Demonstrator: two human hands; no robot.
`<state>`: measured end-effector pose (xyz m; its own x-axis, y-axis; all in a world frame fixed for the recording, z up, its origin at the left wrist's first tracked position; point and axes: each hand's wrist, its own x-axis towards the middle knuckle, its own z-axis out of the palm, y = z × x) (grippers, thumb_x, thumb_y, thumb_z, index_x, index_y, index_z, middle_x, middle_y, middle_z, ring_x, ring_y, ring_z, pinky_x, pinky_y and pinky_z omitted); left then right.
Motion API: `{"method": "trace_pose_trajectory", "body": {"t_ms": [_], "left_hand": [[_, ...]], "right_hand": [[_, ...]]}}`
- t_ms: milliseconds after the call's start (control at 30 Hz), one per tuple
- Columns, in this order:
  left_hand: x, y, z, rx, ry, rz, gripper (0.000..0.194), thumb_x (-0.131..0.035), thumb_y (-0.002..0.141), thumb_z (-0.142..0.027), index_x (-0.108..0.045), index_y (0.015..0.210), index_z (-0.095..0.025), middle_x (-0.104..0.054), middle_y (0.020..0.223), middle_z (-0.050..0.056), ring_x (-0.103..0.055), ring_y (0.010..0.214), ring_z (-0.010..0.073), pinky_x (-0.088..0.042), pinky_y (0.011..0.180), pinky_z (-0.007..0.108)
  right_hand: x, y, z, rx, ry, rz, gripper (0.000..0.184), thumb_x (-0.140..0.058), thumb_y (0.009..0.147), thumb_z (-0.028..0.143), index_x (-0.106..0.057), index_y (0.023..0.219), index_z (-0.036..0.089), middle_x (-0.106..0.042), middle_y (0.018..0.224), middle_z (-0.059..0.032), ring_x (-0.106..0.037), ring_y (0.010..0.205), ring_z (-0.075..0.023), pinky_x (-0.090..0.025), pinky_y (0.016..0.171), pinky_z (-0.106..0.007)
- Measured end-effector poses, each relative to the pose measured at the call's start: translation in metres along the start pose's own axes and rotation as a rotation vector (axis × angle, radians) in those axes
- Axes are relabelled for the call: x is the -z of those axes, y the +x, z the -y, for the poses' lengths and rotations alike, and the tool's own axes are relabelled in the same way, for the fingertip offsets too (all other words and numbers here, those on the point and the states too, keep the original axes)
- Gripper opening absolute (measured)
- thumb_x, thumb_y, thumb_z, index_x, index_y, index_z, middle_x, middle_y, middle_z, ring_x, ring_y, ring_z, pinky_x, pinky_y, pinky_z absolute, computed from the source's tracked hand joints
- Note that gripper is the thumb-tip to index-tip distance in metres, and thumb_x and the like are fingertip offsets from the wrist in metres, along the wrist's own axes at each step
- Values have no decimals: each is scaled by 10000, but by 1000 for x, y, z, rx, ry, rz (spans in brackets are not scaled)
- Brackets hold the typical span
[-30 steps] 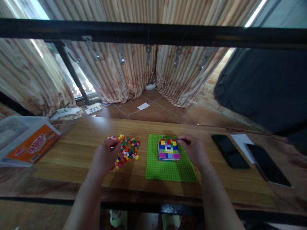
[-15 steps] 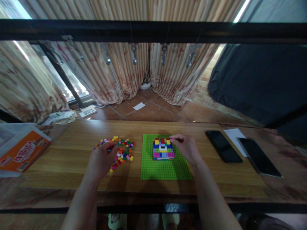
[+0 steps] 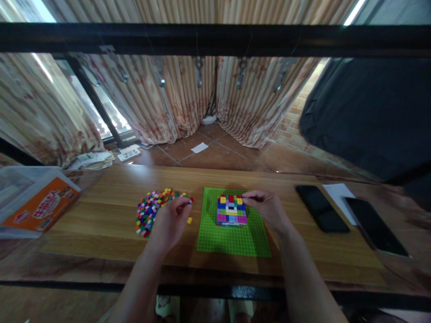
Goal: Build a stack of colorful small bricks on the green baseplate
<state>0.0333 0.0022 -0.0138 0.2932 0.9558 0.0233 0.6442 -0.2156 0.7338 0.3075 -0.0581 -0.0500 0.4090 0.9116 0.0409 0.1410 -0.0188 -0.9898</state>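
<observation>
A blocky build of colourful toy bricks (image 3: 231, 213) sits on the green baseplate (image 3: 232, 242). My right hand (image 3: 269, 210) reaches in from the right, thumb and forefinger closed at the build's far right corner on a small dark brick, mostly covered by the fingertips. My left hand (image 3: 171, 222) hovers over the right side of a heap of loose bricks (image 3: 147, 211), its fingers pinched together. Red and purple specks show at those fingertips, but I cannot tell whether they are held or lie behind. A lone yellow brick (image 3: 190, 220) lies beside this hand.
Two dark phones (image 3: 321, 208) (image 3: 375, 226) and a white paper (image 3: 337, 202) lie to the right. At the left stands a clear plastic box (image 3: 35, 175) with an orange label. A black bar (image 3: 215, 40) with hooks crosses above the wooden table (image 3: 111, 193).
My left hand has moved right across the heap, uncovering more bricks on its left side. My right hand stays at the build's corner. The whole view has shifted slightly.
</observation>
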Motion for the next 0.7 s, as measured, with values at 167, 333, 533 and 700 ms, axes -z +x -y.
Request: {"method": "trace_pose_trajectory", "body": {"t_ms": [167, 333, 533, 700], "left_hand": [[-45, -19, -27, -60, -189, 137, 391, -573, 882, -325, -661, 1242, -198, -732, 1195, 93, -708, 938, 197, -566, 809, 315], [-62, -27, -34, -55, -213, 143, 455, -574, 899, -269, -597, 1345, -183, -689, 1291, 116, -674, 1106, 223, -564, 890, 342], [-62, -26, -33, -36, -216, 126, 449, -599, 892, -244, -608, 1338, -195, -707, 1253, 106, -683, 1086, 221, -560, 916, 355], [-63, -26, -35, -23, -196, 106, 439, -623, 883, -233, -628, 1318, -179, -712, 1245, 111, -676, 1113, 233, -540, 971, 380]], "right_hand": [[-1, 2, -1, -36, 34, -2, 319, -871, 546, 451, -788, 722, 198, -767, 719, -39, -675, 638, -169, -553, 628, -309], [0, 4, -2, -69, 62, 21, 329, -884, 545, 444, -794, 744, 198, -765, 727, -37, -675, 637, -168, -554, 642, -317], [1, 5, 0, -75, 53, 52, 297, -880, 546, 426, -797, 727, 205, -770, 738, -39, -672, 648, -168, -555, 664, -328], [5, 9, 4, -79, 14, 126, 275, -866, 573, 402, -800, 737, 191, -763, 719, -37, -656, 639, -154, -543, 670, -313]]}}
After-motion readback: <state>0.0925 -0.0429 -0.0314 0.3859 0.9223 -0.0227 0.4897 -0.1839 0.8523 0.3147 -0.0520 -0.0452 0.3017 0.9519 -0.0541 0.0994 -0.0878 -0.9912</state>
